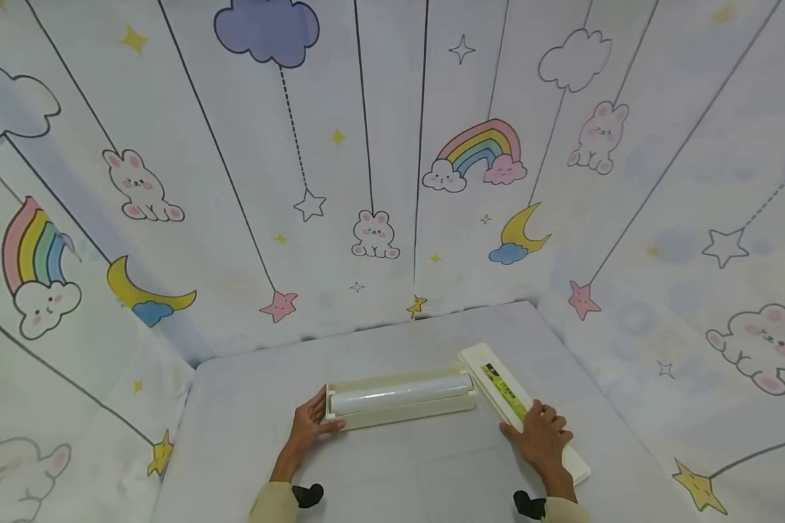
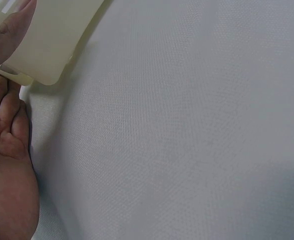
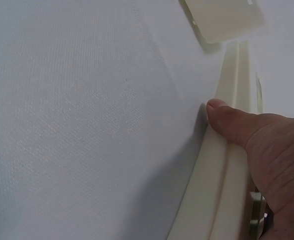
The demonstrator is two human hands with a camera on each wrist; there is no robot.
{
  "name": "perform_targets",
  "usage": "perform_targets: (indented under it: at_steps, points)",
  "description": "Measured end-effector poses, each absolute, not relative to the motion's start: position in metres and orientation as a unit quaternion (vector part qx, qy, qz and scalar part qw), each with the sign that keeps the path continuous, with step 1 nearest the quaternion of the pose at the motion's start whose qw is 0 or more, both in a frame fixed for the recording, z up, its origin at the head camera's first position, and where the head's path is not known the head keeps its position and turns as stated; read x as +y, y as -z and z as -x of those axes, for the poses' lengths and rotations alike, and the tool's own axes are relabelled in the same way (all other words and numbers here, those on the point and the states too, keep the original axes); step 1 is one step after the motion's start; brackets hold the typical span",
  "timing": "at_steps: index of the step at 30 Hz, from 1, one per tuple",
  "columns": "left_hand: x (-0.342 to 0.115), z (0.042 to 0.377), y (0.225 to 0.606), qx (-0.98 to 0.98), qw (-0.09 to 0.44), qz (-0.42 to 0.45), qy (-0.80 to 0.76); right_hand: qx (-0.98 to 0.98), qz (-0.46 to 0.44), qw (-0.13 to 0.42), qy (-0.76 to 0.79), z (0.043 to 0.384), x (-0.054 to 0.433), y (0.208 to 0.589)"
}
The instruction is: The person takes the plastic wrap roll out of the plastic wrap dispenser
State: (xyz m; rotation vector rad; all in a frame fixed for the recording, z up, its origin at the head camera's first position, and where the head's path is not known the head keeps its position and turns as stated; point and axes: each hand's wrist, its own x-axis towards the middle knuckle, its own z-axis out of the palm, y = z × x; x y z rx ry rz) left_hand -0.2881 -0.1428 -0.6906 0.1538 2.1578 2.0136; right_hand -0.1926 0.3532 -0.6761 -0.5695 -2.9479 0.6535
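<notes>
Tabletop (image 1: 419, 479): white.
Left hand (image 1: 309, 423): thumb, fingers grip box (image 1: 408, 412) holding roll (image 1: 399, 394).
Right hand (image 1: 541, 439): grips lid (image 1: 505, 392), angled beside box.

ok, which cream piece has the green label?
The lid gripped by the right hand; the open box holding the white roll shows none.

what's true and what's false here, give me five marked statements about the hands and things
1. The left hand holds one end of the long cream plastic box. True.
2. A shiny white cylindrical roll lies inside the box. True.
3. The roll stands upright. False: it lies along the box.
4. The right hand grips the long off-white plastic lid. True.
5. The lid covers the box. False: it is off, by the box's right-hand end.
</notes>
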Motion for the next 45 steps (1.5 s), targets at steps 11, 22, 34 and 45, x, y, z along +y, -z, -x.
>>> perform_targets:
  at_steps: [11, 22, 34, 45]
  points:
    - [-0.159, 0.291, 0.695, 0.738, 0.066, -0.087, -0.666, -0.963, 0.153, 0.062, -0.213, 0.208, 0.342, 0.666]
    - [-0.156, 0.307, 0.684, 0.733, 0.086, -0.097, -0.668, -0.932, -0.146, 0.19, -0.274, 0.277, 0.312, 0.591]
    - [-0.147, 0.314, 0.689, 0.728, 0.101, -0.1, -0.67, -0.947, -0.182, -0.014, -0.266, 0.293, 0.287, 0.605]
    - [-0.152, 0.303, 0.698, 0.721, 0.096, -0.074, -0.682, -0.934, -0.231, -0.037, -0.272, 0.318, 0.278, 0.617]
